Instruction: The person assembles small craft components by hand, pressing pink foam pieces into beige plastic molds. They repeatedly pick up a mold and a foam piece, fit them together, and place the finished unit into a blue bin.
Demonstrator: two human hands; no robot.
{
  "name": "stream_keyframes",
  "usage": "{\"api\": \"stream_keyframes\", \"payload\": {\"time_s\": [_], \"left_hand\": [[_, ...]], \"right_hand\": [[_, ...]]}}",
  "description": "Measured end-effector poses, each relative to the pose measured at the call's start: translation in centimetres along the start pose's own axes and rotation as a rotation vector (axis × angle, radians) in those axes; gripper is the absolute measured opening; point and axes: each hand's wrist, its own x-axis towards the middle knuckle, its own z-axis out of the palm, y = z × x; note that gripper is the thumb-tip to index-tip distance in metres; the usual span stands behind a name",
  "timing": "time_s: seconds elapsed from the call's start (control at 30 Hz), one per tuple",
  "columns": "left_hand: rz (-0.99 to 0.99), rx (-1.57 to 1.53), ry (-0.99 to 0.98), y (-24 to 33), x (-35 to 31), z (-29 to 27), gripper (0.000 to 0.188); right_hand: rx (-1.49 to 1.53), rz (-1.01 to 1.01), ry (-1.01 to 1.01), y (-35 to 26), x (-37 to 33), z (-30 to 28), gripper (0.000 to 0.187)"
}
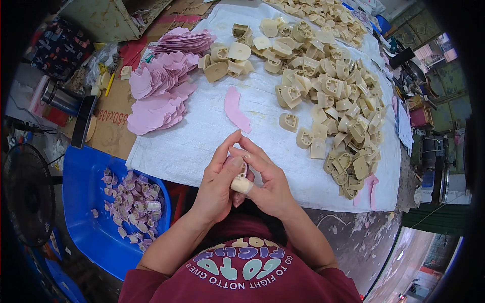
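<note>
My left hand (216, 183) and my right hand (267, 178) meet in front of my chest, both closed around one small cream plastic piece (241, 183). Only its lower rounded end shows between my fingers. The hands hover over the near edge of a white woven sheet (202, 136). A single pink curved liner (235, 109) lies on the sheet just beyond my fingertips. Several more cream pieces (328, 96) are heaped across the sheet to the right and far side.
A pile of pink liners (160, 91) lies at the sheet's far left on cardboard. A blue tray (91, 202) at my lower left holds several pinkish-covered pieces (134, 202). A black fan (26, 194) stands at far left. Cluttered shelves line the right.
</note>
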Motion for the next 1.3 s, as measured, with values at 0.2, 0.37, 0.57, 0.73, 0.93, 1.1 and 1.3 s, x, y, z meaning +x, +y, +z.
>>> {"api": "stream_keyframes", "payload": {"time_s": [0.2,0.37,0.57,0.73,0.93,1.1,1.3], "left_hand": [[0.005,-0.181,-0.061,0.1,-0.9,1.4,0.073],[-0.002,-0.339,-0.148,-0.1,-1.0,0.8,0.081],[0.085,-0.151,-0.265,-0.2,-0.7,0.1,0.090],[0.481,0.913,-0.246,2.4,-0.4,-0.7,0.094],[0.726,1.537,-0.303,2.9,0.3,-1.1,0.075],[0.596,1.495,-0.185,3.1,-0.4,-1.9,0.063],[0.647,1.530,-0.082,3.4,-0.7,-0.6,0.053]], "right_hand": [[0.244,0.105,0.015,-0.7,-0.4,-0.9,0.047],[0.354,0.150,-0.027,-1.1,-0.5,-1.1,0.047],[0.564,0.114,-0.056,0.0,-0.5,-0.9,0.046],[0.711,0.339,0.082,1.2,-0.9,-1.2,0.041],[0.537,0.537,0.020,-0.5,-1.0,-2.9,0.032],[0.120,0.308,0.076,-1.2,-1.3,-1.4,0.022],[0.096,0.217,0.149,-1.4,-1.4,-1.1,0.020]]}}
